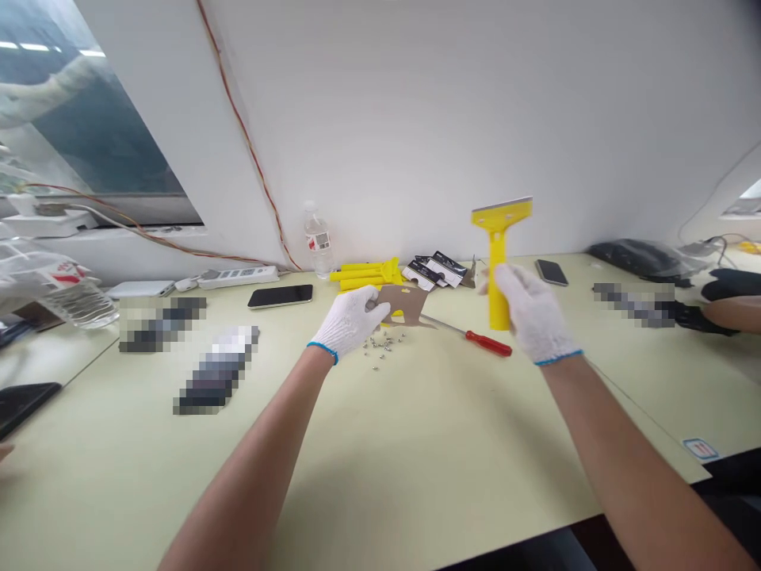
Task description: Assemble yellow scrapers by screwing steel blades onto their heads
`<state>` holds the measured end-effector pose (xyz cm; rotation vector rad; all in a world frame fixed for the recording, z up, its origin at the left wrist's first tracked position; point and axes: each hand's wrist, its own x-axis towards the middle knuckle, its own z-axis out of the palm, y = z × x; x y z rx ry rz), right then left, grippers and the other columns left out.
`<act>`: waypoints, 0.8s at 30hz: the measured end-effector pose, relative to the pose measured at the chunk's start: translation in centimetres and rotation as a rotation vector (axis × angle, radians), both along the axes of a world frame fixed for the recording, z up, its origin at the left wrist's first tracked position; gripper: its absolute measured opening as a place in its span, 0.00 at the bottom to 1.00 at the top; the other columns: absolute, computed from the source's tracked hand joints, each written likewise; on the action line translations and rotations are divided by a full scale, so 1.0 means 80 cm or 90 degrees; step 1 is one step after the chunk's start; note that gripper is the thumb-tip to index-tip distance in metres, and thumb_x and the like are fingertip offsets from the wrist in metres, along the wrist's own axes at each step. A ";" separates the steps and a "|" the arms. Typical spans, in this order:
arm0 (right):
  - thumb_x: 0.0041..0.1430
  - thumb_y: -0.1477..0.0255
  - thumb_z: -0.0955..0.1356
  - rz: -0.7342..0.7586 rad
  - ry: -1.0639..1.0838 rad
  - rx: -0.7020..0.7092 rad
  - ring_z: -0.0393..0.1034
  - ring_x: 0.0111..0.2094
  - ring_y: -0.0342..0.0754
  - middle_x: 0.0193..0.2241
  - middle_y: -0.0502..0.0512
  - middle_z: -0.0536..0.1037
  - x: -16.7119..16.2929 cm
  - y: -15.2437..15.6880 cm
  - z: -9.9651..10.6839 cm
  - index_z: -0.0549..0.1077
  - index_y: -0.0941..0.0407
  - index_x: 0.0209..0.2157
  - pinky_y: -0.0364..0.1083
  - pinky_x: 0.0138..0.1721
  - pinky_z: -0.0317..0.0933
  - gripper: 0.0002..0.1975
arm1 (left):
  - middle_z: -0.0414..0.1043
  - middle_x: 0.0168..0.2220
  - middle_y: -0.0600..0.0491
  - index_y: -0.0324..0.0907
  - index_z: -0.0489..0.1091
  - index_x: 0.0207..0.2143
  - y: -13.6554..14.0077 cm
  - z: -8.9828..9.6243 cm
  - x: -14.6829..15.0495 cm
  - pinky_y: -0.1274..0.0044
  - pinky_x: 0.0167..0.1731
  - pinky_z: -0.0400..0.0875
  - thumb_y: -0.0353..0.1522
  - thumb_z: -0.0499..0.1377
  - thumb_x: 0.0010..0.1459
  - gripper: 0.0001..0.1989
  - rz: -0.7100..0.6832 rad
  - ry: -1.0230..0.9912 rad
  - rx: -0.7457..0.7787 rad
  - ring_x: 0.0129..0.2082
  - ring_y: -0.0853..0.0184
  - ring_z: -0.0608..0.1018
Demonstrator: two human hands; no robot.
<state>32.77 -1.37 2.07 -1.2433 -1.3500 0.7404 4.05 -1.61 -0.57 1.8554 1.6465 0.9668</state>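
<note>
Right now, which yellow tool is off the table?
The scraper held upright in the right hand, blade uppermost; the other yellow tools lie on the table.

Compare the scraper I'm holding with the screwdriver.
The scraper is yellow; the screwdriver has a red handle. The scraper is held upright in your right hand; the screwdriver lies on the table. The scraper has a wide head; the screwdriver, a thin shaft. Both have handles.

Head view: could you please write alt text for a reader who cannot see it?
The white-gloved right hand holds a yellow scraper up above a pale table. The white-gloved left hand holds a brown card near small metal pieces; a red-handled screwdriver lies between the hands.
</note>
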 end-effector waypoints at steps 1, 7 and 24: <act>0.64 0.47 0.68 0.037 0.005 -0.004 0.70 0.32 0.45 0.39 0.60 0.78 -0.020 -0.002 0.002 0.76 0.58 0.45 0.40 0.26 0.61 0.27 | 0.68 0.24 0.57 0.45 0.60 0.28 0.001 -0.002 0.002 0.74 0.27 0.62 0.43 0.60 0.60 0.15 -0.019 0.017 0.010 0.27 0.65 0.72; 0.65 0.53 0.69 0.085 -0.035 0.025 0.75 0.36 0.48 0.45 0.60 0.79 -0.088 0.001 -0.018 0.72 0.58 0.53 0.46 0.37 0.71 0.25 | 0.66 0.25 0.57 0.45 0.56 0.28 0.007 -0.011 0.005 0.75 0.25 0.59 0.41 0.57 0.61 0.15 -0.027 0.070 0.066 0.26 0.66 0.69; 0.64 0.42 0.65 -0.032 -0.272 0.028 0.73 0.32 0.52 0.32 0.58 0.80 -0.115 0.015 -0.048 0.77 0.57 0.37 0.46 0.33 0.59 0.30 | 0.70 0.25 0.55 0.48 0.56 0.28 -0.009 0.004 0.034 0.61 0.32 0.70 0.42 0.55 0.61 0.14 0.054 -0.106 0.016 0.28 0.57 0.78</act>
